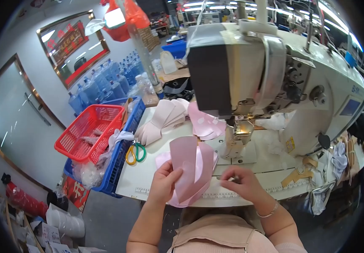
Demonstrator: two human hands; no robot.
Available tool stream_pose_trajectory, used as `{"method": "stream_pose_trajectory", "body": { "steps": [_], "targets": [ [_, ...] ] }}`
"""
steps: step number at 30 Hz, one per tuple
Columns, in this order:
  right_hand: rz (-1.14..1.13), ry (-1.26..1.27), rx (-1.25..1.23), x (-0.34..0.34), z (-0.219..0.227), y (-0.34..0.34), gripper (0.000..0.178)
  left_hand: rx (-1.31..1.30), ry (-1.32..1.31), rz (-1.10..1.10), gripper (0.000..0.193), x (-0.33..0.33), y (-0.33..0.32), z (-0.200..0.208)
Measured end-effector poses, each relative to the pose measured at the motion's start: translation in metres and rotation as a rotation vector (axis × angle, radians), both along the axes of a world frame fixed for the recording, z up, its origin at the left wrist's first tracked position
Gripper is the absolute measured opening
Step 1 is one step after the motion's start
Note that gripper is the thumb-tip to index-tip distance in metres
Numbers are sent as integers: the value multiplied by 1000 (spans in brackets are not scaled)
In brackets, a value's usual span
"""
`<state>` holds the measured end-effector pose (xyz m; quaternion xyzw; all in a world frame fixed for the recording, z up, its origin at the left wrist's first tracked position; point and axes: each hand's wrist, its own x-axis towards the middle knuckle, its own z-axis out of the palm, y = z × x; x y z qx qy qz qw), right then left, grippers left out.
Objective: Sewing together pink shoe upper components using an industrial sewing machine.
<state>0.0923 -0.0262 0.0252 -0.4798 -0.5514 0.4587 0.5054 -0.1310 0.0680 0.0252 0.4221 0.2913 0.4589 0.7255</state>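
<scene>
My left hand (165,182) pinches a pale pink cut fabric piece (183,162) between thumb and fingers, held up over the front of the table. Several more pink pieces (206,162) lie behind and under it, some with a satiny sheen. My right hand (241,182) hovers at the table's front edge, right of the fabric, its fingers curled together; a small dark thing seems to show at the fingertips, too blurred to name. Beyond both hands stands a large white sewing machine (316,126), its needle area (243,127) lit.
Fanned pale pink pieces (165,118) and a shiny pink piece (207,123) lie further back. Scissors (136,153) with yellow and green handles rest at the left edge. Beside the table, a red basket (90,110) sits on a blue crate (113,170). Tan scraps (299,173) lie right.
</scene>
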Motion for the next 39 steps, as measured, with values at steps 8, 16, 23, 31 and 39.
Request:
{"method": "stream_pose_trajectory", "body": {
  "steps": [8, 16, 23, 31, 39],
  "targets": [
    [-126, -3, 11, -35, 16, 17, 11, 33, -141, -80, 27, 21, -41, 2],
    [-200, 49, -16, -34, 14, 12, 14, 25, -120, -110, 29, 29, -43, -3],
    [-203, 193, 9, -25, 2, 12, 20, 271, 124, -70, 30, 44, -22, -9],
    [-103, -67, -181, 26, 21, -8, 18, -30, -74, -108, 31, 98, 22, 7],
    [-257, -97, -63, 58, 25, 17, 14, -50, 11, -178, 16, 139, 65, 14]
  ]
}}
